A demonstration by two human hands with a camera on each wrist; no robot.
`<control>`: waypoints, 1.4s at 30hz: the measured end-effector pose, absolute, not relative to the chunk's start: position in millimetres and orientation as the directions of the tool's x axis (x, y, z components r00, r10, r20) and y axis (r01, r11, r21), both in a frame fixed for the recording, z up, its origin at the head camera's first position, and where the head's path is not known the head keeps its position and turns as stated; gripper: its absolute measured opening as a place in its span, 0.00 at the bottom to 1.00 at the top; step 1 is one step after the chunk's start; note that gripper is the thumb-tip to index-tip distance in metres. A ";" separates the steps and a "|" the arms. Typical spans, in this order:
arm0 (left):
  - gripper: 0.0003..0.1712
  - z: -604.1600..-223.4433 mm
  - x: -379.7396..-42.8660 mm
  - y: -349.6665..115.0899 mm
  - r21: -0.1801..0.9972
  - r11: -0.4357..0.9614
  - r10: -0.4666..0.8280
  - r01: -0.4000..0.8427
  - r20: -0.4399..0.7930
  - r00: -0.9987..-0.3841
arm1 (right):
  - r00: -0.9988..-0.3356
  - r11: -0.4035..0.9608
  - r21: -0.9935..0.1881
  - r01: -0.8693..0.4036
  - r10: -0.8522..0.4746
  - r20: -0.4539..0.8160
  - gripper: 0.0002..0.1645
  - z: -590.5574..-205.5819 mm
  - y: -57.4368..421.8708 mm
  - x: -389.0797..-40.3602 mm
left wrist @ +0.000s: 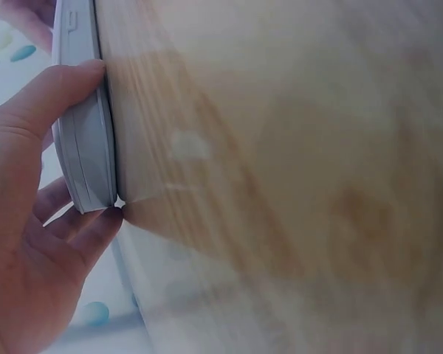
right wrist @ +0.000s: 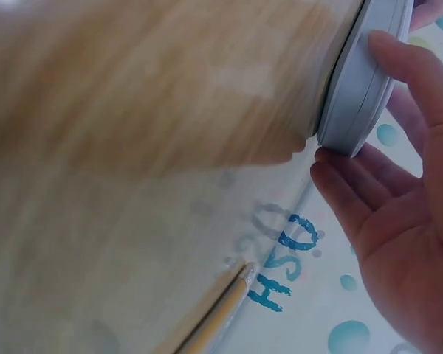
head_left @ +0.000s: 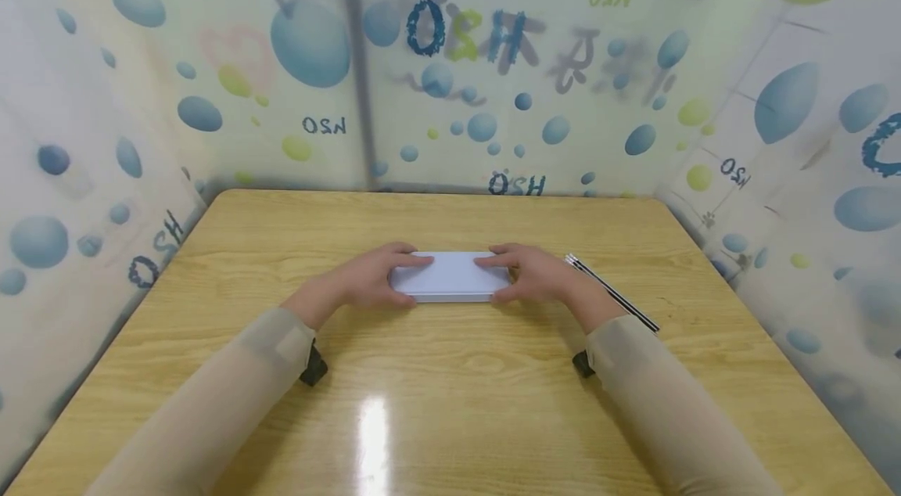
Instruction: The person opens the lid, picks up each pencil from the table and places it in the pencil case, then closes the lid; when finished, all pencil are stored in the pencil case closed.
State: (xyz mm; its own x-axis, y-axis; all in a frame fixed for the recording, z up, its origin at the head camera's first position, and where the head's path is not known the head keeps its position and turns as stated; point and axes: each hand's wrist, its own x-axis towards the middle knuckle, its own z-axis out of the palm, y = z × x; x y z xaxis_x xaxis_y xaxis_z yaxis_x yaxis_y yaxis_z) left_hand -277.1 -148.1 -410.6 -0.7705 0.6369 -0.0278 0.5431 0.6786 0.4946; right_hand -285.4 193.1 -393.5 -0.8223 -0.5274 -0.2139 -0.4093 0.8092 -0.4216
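A flat, pale grey-white case with rounded corners (head_left: 454, 277) lies lengthwise at the middle of the wooden table. My left hand (head_left: 373, 277) grips its left end, the thumb at the near side and the fingers over the top and far side. On the opposite end my right hand (head_left: 538, 274) holds it the same way. Both wrist views show a thin seam running along the case's side wall (left wrist: 85, 147), with a small catch-like mark on it in the left one. The case's underside stays hidden.
Thin dark-and-silver sticks, pencil-like (head_left: 612, 292), lie slanted on the table just right of my right forearm. The wooden table (head_left: 450, 394) ends at a back edge against a patterned curtain (head_left: 450, 120), which also hangs along both sides.
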 end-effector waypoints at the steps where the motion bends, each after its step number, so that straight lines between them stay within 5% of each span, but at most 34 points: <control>1: 0.43 -410.4 -277.4 -148.2 0.488 0.686 0.631 0.539 -0.032 -0.775 | -0.822 0.808 -0.420 -0.414 -0.530 -0.209 0.43 -392.5 192.6 -286.0; 28: 0.43 -406.0 -275.2 -146.0 0.449 0.738 0.598 0.504 -0.088 -0.797 | -0.786 0.793 -0.395 -0.464 -0.574 -0.229 0.43 -382.4 191.8 -296.7; 42: 0.44 -407.8 -275.0 -146.7 0.483 0.714 0.606 0.507 -0.065 -0.792 | -0.806 0.797 -0.472 -0.378 -0.533 -0.256 0.41 -383.5 193.6 -293.0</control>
State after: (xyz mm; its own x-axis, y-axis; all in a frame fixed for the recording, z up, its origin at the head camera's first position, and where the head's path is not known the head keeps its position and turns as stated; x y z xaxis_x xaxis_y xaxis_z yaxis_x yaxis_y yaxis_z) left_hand -275.0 -146.7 -407.8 -0.7925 0.6065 -0.0649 0.5069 0.7140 0.4830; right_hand -293.0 193.6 -383.5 -0.8062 -0.5335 -0.2558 -0.3776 0.7968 -0.4718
